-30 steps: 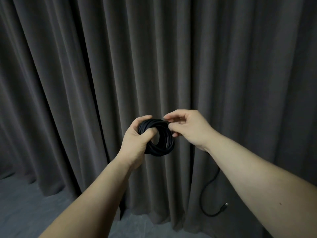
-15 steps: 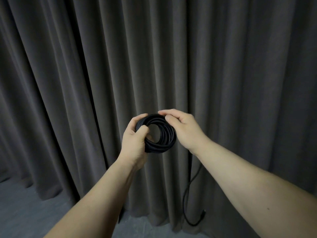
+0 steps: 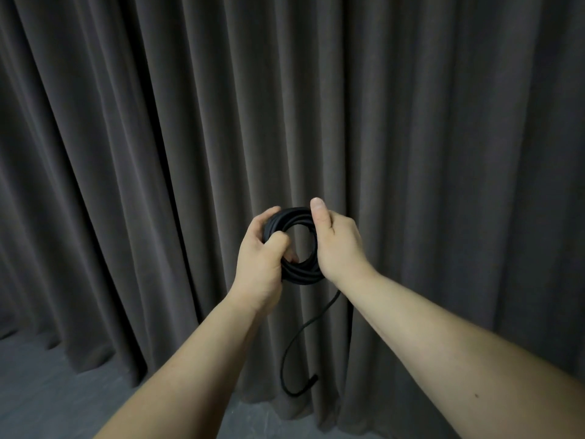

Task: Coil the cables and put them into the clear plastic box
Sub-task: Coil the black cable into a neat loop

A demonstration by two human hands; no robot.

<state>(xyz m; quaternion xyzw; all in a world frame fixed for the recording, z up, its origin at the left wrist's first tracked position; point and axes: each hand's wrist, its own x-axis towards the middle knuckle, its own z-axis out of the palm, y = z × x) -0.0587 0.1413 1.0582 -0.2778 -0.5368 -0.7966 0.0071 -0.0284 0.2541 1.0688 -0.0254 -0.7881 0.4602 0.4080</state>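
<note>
A black cable is wound into a round coil (image 3: 296, 274), held up in front of me at chest height. My left hand (image 3: 264, 255) grips the coil's left side, thumb through the middle. My right hand (image 3: 337, 245) is wrapped round the coil's right side, thumb pointing up. A loose tail of the cable (image 3: 292, 350) hangs below my right hand, curves down and ends in a connector (image 3: 313, 379) hanging free. The clear plastic box is not in view.
A dark grey pleated curtain (image 3: 411, 153) fills the whole background. Grey floor (image 3: 47, 391) shows at the bottom left, below the curtain's hem.
My right hand has moved from pinching the cable at the coil's top to wrapping round its right side. The hanging tail has got shorter and swung left.
</note>
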